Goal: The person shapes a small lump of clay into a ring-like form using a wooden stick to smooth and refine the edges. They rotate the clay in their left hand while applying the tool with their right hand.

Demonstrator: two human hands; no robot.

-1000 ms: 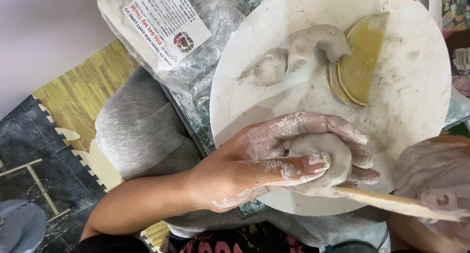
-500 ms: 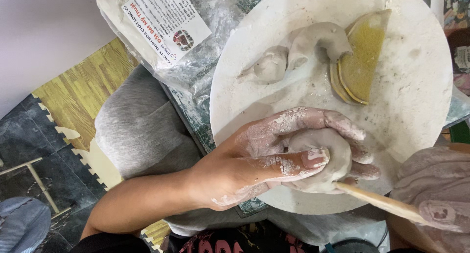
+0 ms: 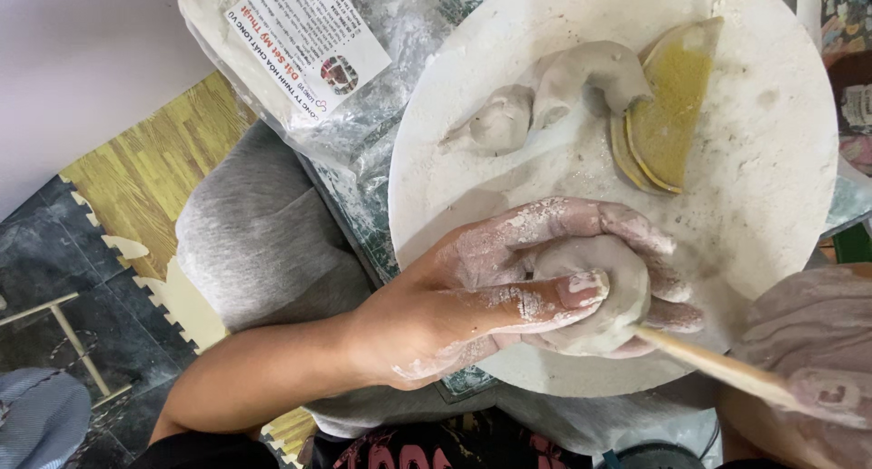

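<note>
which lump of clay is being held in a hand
The rounded grey clay ball at the near edge of the white round board, cupped in the left hand. The curved clay piece and the small lump lie untouched farther up the board.

Left hand [image 3: 490, 296] bare, smeared with pale dried clay over fingers and knuckles; forearm bare, no sleeve. Right hand [image 3: 808, 369] clay-coated too. Grey trousers [image 3: 263, 242] beside the left hand.

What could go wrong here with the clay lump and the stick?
The wooden stick meets the soft clay lump close to the left hand's fingers: a slip could jab them or gouge the lump. The right hand is clay-coated, so its grip may slide. The lump sits near the round board's edge.
</note>
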